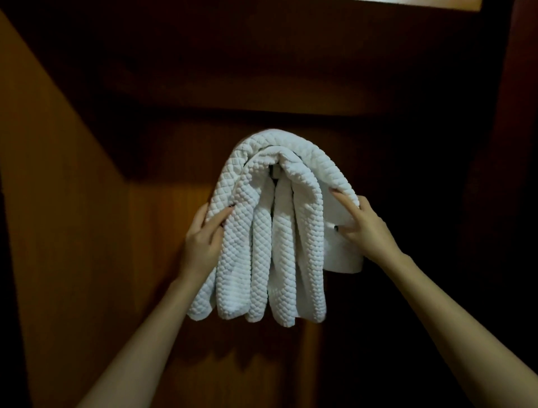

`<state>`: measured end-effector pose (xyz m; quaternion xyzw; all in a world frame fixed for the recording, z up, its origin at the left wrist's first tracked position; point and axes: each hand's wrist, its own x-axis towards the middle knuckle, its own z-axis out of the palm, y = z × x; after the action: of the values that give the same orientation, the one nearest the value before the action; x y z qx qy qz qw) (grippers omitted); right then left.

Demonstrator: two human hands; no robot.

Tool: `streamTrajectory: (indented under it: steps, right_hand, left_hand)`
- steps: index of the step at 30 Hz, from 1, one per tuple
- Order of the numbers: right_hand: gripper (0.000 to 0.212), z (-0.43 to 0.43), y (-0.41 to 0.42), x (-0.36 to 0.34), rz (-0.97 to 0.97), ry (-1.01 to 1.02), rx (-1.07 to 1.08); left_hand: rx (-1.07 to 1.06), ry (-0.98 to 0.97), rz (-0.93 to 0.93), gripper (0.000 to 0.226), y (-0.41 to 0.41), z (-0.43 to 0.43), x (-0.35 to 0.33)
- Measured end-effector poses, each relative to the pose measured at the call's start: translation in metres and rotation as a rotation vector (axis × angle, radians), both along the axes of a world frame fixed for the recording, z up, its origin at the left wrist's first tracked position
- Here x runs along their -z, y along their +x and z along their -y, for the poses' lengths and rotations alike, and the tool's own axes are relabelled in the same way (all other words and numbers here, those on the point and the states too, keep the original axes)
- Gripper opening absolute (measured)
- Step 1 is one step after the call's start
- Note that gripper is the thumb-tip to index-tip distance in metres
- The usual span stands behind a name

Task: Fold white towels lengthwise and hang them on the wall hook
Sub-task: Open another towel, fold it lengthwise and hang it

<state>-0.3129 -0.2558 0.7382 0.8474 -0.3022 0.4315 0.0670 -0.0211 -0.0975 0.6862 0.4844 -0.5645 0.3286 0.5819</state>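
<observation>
At the bottom of the view, two bare forearms rise from the lower corners and converge on a bundle of white, quilted-texture terry towels [270, 233] hanging in the middle of the scene. The left hand [202, 238] lies against the left flank of the bundle, its fingers [217, 220] loosely spread and laid flat along the outermost fold, the thumb tucked behind the cloth edge so that the fold sits between thumb and fingers in a light hold. The right hand [365, 230] meets the right side, where its fingers [343, 199] are spread apart: the upper ones press on the rim of the outer fold while the thumb pinches a smoother, flatter white panel of towel [340, 253] that hangs shorter than the rest. The towels are draped in several long, narrow folds that arch over a small dark wall hook [274, 172], only a bit of which peeks out under the crown of the arch; the folded strips hang down side by side, their ends roughly level below the hands. Behind the towels stands a dark reddish-brown wooden panelled wall [174, 116], brighter and more orange on the left, falling into deep shadow on the right. At the far top right a thin pale bright strip [431, 3] shows along the frame edge.
</observation>
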Motion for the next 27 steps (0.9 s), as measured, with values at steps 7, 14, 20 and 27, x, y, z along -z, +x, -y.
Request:
streamTrajectory:
  steps: [7, 14, 20, 27]
  right_hand:
    - [0.084, 0.018, -0.002, 0.004, 0.127, -0.13, 0.118]
    - [0.071, 0.03, 0.0, 0.027, 0.072, -0.103, 0.019]
    - [0.087, 0.0, 0.023, 0.085, 0.048, -0.037, -0.128]
    - [0.092, -0.009, 0.015, 0.111, 0.282, 0.212, -0.261]
  left_hand:
    - [-0.075, -0.151, -0.044, 0.034, 0.008, -0.004, -0.033]
    - [-0.065, 0.002, -0.034, 0.033, 0.009, -0.004, -0.092]
    - [0.022, 0.189, -0.099, 0.051, -0.003, -0.016, -0.039]
    - [0.029, 0.228, -0.294, 0.067, 0.007, -0.028, 0.042]
